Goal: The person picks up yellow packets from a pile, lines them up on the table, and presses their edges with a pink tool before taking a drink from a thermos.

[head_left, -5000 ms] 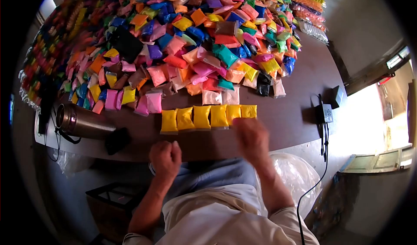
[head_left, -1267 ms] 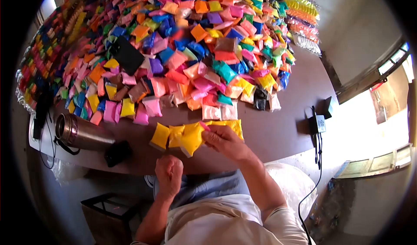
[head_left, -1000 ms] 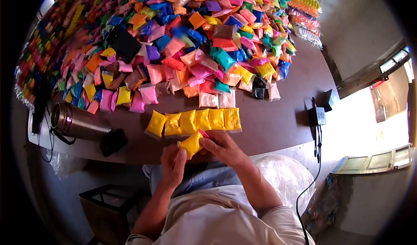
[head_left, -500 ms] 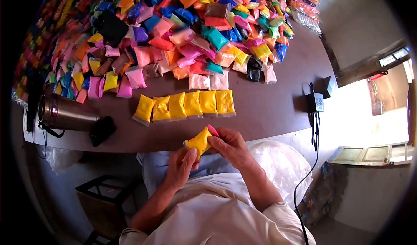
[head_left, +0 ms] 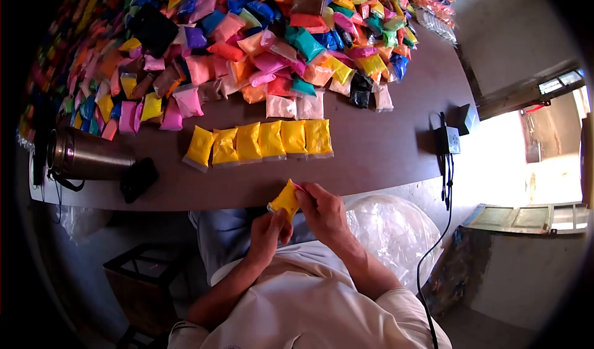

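Observation:
Just off the table's front edge, my two hands hold a small yellow packet (head_left: 285, 199) between them. My left hand (head_left: 267, 233) pinches its lower end, thumb on top. My right hand (head_left: 323, 213) is closed at the packet's upper right edge, its fingertips bent over it. A sliver of something pink shows by the right fingertips; most of it is hidden, and its kind cannot be made out. Beyond the hands, several yellow packets (head_left: 270, 141) with clear edges lie side by side in a row on the brown table (head_left: 371, 154).
A big heap of coloured packets (head_left: 260, 46) covers the table's far side. At the left stand a steel flask (head_left: 93, 155), lying on its side, and a black object (head_left: 139, 180). A power adapter (head_left: 448, 140) with cables sits at the right. A clear plastic bag (head_left: 396, 238) is beside my lap.
The yellow packet has turned a little and both hands have shifted slightly. The pink item, plain to see before, is now mostly covered by my right fingers. The view has tilted slightly.

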The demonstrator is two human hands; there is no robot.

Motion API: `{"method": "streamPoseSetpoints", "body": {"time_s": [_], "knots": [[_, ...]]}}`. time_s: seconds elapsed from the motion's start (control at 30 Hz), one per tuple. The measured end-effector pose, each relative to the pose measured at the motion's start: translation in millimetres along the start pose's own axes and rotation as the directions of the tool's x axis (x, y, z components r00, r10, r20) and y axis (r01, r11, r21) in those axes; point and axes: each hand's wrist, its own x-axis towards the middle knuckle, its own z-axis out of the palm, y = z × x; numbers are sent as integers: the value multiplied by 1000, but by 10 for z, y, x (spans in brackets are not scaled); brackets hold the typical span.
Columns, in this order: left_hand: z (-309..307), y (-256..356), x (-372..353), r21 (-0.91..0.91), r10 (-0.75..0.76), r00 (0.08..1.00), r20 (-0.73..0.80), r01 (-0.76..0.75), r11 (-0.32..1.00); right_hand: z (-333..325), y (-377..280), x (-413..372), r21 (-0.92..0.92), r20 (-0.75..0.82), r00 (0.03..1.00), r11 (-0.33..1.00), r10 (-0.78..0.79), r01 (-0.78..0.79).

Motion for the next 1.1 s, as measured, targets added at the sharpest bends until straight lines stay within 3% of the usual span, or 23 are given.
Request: {"method": "streamPoseSetpoints", "body": {"time_s": [0.17,0.27,0.37,0.47,0.57,0.63,0.73,0.87,0.97,1.1], "knots": [[-57,-150,40,-276,-87,984,158,129,952,-41,-60,34,-132,41,999,991,-22,27],[-56,-169,85,-214,-84,982,167,120,970,-97,-31,62,-162,79,990,978,-118,129],[-3,-113,117,-65,-49,990,136,58,996,-202,-3,83,-80,83,996,996,-28,35],[22,-81,150,-48,-3,988,153,10,999,-335,-21,105,-74,1,998,996,57,-57],[46,-96,160,-55,-30,991,132,38,998,-357,6,80,-180,-36,999,984,15,-22],[59,-101,161,-62,-42,991,130,51,997,-257,-18,41,-263,-5,995,960,-99,94],[54,-97,161,-81,-44,989,140,55,995,-127,-103,-1,-296,74,983,937,-169,184],[80,-39,157,-59,-58,989,135,66,996,-118,-30,50,-289,34,982,939,-186,188],[121,24,151,-3,-68,994,89,68,998,-155,-11,59,-264,10,997,962,-75,75],[88,9,138,35,-31,993,113,27,999,-247,195,157,-340,-187,982,937,18,-82]]}}
